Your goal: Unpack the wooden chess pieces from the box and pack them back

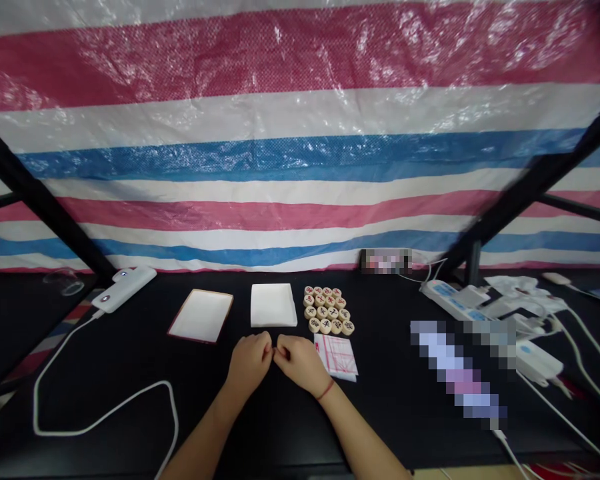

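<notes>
I am holding my left hand [253, 363] and right hand [300, 362] curled into fists, nearly touching, at the worktop [275, 427]. Sixteen round pieces [322, 311] are sitting beyond one folded sheet [338, 357]; two shallow trays [273, 305] are lying to their left.

Box [273, 305] between tray [201, 315], left, and game pieces [322, 312], right

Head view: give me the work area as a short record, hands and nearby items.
Left hand: fisted, near side of white tray
Right hand: fisted, close to left hand, beside folded sheet
Round pieces: four rows of four, right of white tray
Brown-edged tray: left of white tray
Folded sheet: red-lined, near side of pieces
</notes>
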Action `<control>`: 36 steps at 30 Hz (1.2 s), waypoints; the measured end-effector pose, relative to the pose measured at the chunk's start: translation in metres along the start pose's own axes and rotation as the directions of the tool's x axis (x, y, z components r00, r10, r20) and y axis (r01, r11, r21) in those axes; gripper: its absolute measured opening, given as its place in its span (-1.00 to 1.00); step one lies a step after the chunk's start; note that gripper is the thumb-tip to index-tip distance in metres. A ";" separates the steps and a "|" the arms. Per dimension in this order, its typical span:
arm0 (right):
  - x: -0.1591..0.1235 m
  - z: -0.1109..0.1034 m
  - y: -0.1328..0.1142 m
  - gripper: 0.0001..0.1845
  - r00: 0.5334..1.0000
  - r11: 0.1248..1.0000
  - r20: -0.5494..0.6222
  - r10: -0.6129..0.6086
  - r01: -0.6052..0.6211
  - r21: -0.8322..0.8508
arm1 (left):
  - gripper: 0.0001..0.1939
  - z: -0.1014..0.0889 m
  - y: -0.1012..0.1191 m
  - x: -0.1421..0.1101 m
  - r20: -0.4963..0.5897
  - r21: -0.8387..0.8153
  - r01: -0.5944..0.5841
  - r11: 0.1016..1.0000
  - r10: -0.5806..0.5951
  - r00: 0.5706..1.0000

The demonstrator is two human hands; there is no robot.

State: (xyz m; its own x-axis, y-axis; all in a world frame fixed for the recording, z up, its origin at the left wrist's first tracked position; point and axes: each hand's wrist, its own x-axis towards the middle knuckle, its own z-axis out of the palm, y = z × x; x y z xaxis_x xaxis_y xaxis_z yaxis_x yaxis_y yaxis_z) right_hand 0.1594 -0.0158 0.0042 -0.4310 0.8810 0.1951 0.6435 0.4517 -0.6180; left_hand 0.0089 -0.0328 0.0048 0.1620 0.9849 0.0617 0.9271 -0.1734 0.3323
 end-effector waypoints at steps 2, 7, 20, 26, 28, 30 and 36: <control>0.000 0.000 0.001 -0.73 1.000 1.000 -0.002 -0.002 0.002 0.008 | -0.81 -0.001 0.000 0.000 0.010 -0.003 0.003 1.000 -0.003 1.000; -0.001 0.001 0.002 -0.72 1.000 1.000 -0.014 -0.012 0.013 0.017 | -0.82 -0.002 0.000 0.001 0.005 -0.008 0.003 1.000 -0.003 1.000; 0.000 -0.001 0.000 -0.72 1.000 1.000 0.003 0.004 -0.004 0.014 | -0.82 0.000 0.000 0.000 0.002 -0.011 -0.004 1.000 0.004 1.000; 0.001 -0.001 -0.001 -0.72 1.000 1.000 -0.001 0.011 -0.011 0.029 | -0.81 0.001 -0.001 0.001 -0.004 0.012 -0.002 1.000 0.002 1.000; 0.002 -0.001 -0.001 -0.72 1.000 0.999 -0.004 0.010 -0.010 0.031 | -0.82 0.001 -0.001 0.001 -0.004 0.017 -0.003 1.000 0.003 1.000; 0.001 -0.001 -0.001 -0.72 1.000 0.999 -0.007 0.007 -0.007 0.031 | -0.82 0.001 -0.002 0.001 -0.003 0.011 0.001 1.000 -0.001 1.000; 0.000 0.001 0.002 -0.72 1.000 0.999 -0.010 -0.001 0.001 0.036 | -0.82 0.002 -0.003 0.001 -0.010 -0.021 0.012 1.000 -0.013 1.000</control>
State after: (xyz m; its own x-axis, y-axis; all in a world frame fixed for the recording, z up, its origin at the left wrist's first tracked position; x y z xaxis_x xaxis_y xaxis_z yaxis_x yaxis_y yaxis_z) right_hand 0.1603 -0.0147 0.0025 -0.4250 0.8820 0.2035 0.6199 0.4474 -0.6446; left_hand 0.0071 -0.0309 0.0022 0.1470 0.9869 0.0669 0.9216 -0.1613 0.3531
